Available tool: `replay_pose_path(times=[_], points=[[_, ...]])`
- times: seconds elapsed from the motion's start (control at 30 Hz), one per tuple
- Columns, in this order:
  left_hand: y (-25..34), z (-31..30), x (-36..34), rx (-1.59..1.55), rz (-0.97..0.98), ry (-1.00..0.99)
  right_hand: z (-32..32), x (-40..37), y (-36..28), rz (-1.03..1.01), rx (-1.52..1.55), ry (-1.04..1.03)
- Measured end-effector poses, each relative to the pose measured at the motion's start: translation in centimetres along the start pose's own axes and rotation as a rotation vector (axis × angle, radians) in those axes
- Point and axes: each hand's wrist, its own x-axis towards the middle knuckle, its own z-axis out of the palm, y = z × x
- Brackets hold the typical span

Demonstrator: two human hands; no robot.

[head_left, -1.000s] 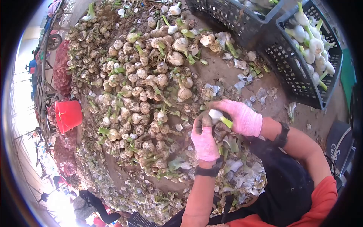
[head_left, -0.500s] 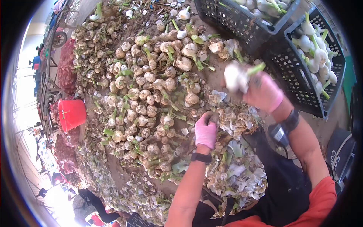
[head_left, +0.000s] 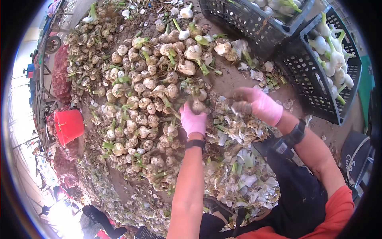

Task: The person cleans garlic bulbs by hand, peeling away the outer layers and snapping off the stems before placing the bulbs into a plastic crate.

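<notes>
The dirt-coated bulb (head_left: 197, 104) sits at the near edge of the heap of unpeeled bulbs (head_left: 139, 103), its stub of stem pointing away from the person. The left hand (head_left: 193, 120), in a pink glove, is closed over the bulb from the near side, with its fingers wrapped around the bulb's lower half.

To the right of the bulb and apart from it, the right hand (head_left: 258, 105), also in a pink glove, is over the brown ground (head_left: 238, 79). Its soiled fingertips (head_left: 242, 106) are curled inward. I cannot tell whether they pinch a scrap of skin or nothing.

The grip looks best kept low on the bulb's body, not on the stem. That way it should lift free of its neighbours, which touch it on the far and left sides, without dragging them along.

- **Nearer than the bulb:** a drift of pale peelings (head_left: 242, 175) lies against the person's lap.
- **Far right of the bulb:** 2 black crates, one (head_left: 302, 67) beside the other (head_left: 238, 20), hold clean white bulbs (head_left: 332, 55) with green stalks.
- **Far left of the bulb:** beyond the heap stands 1 red bucket (head_left: 68, 125).
</notes>
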Motion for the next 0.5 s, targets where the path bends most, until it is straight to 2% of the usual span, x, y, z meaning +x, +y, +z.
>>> replay_pose_path(times=[0.07, 0.13, 0.2, 0.27, 0.33, 0.4, 0.5], points=[[1.5, -0.8, -1.8, -0.025, -0.025, 0.035, 0.9, 1.1, 1.9, -0.014, 0.018, -0.006], [2.7, -1.3, -4.0, -0.293, -0.029, 0.035, 1.8, 1.5, 3.2, -0.025, 0.036, -0.008], [2.9, -0.9, -6.0, -0.454, 0.016, 0.062, 3.3, 1.7, 3.4, -0.155, 0.073, 0.001], [3.3, -1.0, -7.7, -0.307, 0.160, 0.125, 4.6, 1.1, 1.7, -0.085, 0.138, -0.025], [4.1, -1.0, -9.1, -0.391, 0.146, 0.128, 5.3, 0.7, 1.5, -0.023, 0.110, -0.062], [4.4, -1.0, -10.0, -0.270, 0.204, 0.211, 5.7, 0.4, 2.1, -0.052, 0.130, -0.036], [4.0, -1.1, -10.5, -0.286, 0.271, 0.225, 6.3, -0.3, 1.6, 0.088, 0.240, 0.038]])
